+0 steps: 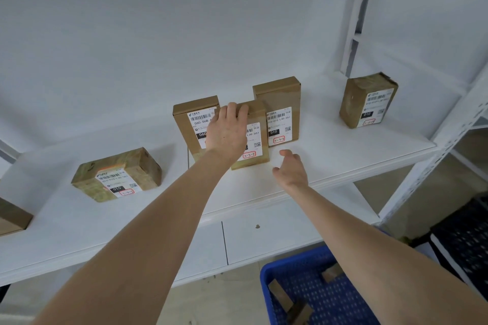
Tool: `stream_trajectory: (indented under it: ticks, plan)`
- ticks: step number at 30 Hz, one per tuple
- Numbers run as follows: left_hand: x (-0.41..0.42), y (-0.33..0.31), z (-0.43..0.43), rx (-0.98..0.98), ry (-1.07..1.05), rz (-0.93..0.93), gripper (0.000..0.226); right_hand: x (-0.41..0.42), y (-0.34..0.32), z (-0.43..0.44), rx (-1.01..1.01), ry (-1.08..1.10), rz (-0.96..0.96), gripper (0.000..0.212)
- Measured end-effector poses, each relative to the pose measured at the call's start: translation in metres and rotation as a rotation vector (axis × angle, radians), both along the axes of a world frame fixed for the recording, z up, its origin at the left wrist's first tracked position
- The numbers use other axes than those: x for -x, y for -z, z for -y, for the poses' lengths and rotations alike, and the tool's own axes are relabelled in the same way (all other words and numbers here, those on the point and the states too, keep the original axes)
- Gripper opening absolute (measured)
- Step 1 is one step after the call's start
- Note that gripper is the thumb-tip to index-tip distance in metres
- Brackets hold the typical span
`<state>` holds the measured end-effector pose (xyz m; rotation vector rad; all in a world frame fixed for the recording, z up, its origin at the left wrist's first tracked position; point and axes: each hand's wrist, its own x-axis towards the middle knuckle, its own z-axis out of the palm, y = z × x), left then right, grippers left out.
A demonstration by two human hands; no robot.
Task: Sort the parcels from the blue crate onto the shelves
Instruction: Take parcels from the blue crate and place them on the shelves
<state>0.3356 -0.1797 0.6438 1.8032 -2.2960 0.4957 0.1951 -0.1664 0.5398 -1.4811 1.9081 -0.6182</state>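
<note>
On my feed the left hand (227,132) is up on the white shelf (343,155), its fingers (233,111) curled over the top edge of the middle parcel (254,140). It grips that parcel from above. This brown carton stands upright on the shelf, and its white label faces me with a red-boxed handwritten mark that reads 3-3-7. I take it as my reference for everything else.

The right hand (291,171) hovers over the shelf just right of the middle parcel's base. Its fingers are spread and relaxed, it holds nothing, and it does not touch the carton.

Just left of the middle parcel, and partly hidden by the left wrist, stands a second upright parcel (194,124) whose label begins 060-06B. Behind the middle parcel and to its right stands a taller parcel (280,111), close against it; I cannot tell whether the two touch. Well to the right of the middle parcel, near the shelf's end, a taped parcel (368,101) stands alone and slightly turned. Well to the left, a flat taped parcel (117,175) lies on its broad side with the label up. Farther left again, a corner of another carton (12,216) shows at the frame edge.

Below the middle parcel and to its right, on the floor under my right forearm, sits the blue crate (265,278) with several brown parcels (277,290) lying inside. A black crate (464,240) sits beyond it to the right.
</note>
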Motion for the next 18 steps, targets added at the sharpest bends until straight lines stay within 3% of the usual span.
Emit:
stream_trajectory:
  ticks: [6,12,18]
  plan:
    - [0.021,0.040,-0.043,0.044,0.173,-0.104,0.046,0.019,0.002,-0.029,0.053,0.027,-0.035,0.051]
    - [0.054,0.092,-0.069,-0.298,0.187,-0.251,0.046,0.059,0.027,-0.070,0.134,0.057,-0.064,0.042]
    - [0.101,0.148,-0.091,-0.498,0.154,-0.279,0.050,0.118,0.080,-0.099,0.028,0.084,-0.117,0.040]
